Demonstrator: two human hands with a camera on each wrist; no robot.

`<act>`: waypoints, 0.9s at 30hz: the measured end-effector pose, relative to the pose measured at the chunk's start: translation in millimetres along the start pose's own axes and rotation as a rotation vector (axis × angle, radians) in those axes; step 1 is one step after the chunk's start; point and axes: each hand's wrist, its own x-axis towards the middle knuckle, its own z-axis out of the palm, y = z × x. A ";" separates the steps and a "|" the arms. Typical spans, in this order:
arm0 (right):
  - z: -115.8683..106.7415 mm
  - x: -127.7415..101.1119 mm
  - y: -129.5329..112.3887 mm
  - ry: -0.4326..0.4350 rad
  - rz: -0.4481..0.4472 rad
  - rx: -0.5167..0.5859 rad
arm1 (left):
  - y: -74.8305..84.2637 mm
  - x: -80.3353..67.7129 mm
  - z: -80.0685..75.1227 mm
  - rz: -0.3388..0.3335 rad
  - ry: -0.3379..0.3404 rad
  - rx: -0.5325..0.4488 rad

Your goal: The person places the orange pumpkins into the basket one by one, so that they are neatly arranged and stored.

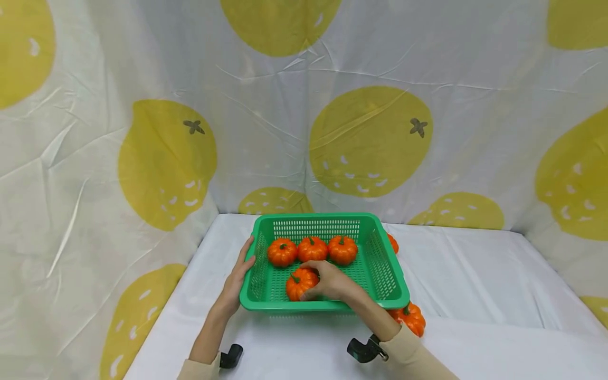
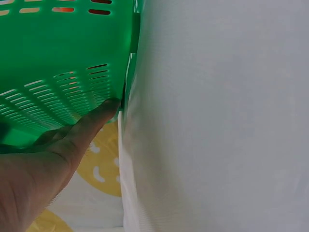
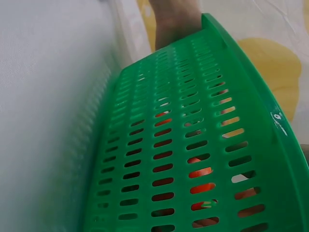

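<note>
A green slotted plastic basket [image 1: 328, 305] stands on the white-covered table. Three small orange pumpkins, among them the middle one [image 1: 312, 249], sit in a row toward its back wall. My right hand [image 1: 328, 282] reaches over the front rim and grips a fourth orange pumpkin [image 1: 298, 286], fingers behind it and thumb in front. Along the basket's left side rests my left hand [image 1: 236, 279], thumb at the rim. The left wrist view shows one straight finger [image 2: 91, 126] against the outside wall. Through the slots in the right wrist view, a pumpkin [image 3: 202, 187] shows partly.
Outside the basket, one orange pumpkin [image 1: 411, 320] lies by the front right corner, partly behind my right forearm. Another pumpkin [image 1: 393, 243] peeks out past the right wall. White cloth [image 1: 494, 295] covers the table. A lemon-print curtain [image 1: 266, 137] hangs behind and at the sides.
</note>
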 end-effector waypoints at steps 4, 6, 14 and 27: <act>-1.4 -1.8 2.2 -0.014 -0.003 0.006 | 0.3 0.7 2.2 -0.001 0.005 -0.006; -2.1 -3.4 2.6 -0.016 -0.002 0.009 | 0.2 0.9 2.8 -0.003 0.000 -0.006; -3.2 -4.5 2.4 -0.068 -0.036 -0.016 | -1.0 0.7 2.3 -0.013 0.017 0.005; 1.8 0.3 1.1 -0.060 -0.034 -0.030 | -0.3 0.4 0.3 -0.014 0.012 0.028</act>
